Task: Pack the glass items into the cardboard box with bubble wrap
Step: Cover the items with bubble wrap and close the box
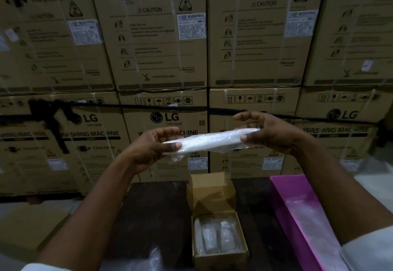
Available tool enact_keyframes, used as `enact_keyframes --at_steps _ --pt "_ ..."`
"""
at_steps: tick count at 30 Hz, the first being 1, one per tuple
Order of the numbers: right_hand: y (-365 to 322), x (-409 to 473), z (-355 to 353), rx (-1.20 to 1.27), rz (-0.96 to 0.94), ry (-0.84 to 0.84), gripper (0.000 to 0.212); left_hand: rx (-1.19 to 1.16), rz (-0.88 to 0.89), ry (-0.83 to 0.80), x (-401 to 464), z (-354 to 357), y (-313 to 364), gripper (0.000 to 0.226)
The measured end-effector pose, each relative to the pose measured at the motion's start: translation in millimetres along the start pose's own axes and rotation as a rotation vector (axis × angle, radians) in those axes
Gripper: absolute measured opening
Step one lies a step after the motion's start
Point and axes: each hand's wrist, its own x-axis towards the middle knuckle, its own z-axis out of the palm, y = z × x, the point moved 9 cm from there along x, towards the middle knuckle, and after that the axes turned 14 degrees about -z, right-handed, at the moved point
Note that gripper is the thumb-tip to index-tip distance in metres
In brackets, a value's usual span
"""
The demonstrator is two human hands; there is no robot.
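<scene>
Bubble wrap [209, 141] up in the air, folded into a long flat strip, held level above the table [157, 217]. Left hand [156, 147] pinches one end, thumb on top; right hand [265, 132] grips the other, fingers curled over it. Below, the box [219, 258] sits open, flap up, with wrapped glass items [217, 236] already lying side by side inside. So most of the packing looks done. Likely left: lay this strip over them and close the flap. Pink tray [282, 196] at the right holds more wrap.
</scene>
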Motion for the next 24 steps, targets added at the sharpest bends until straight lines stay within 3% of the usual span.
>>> enact_keyframes --at_steps 5,10,13,17,24 --pt "3 -5 6 -0.221 0.057 -0.140 0.040 0.425 -0.112 0.001 -3 8 -13 0.026" --pt "7 -10 15 -0.331 0.118 -0.241 0.031 0.388 -0.067 0.014 -3 12 -10 0.017" --pt "8 -13 27 -0.362 0.126 -0.370 0.038 0.389 0.004 0.016 -6 16 -3 0.022" --pt "4 -16 49 -0.429 0.127 -0.518 0.065 0.471 0.127 0.046 -14 32 16 0.017" --pt "-15 -2 69 -0.740 -0.031 -0.399 0.027 0.679 0.203 0.075 -23 48 36 0.017"
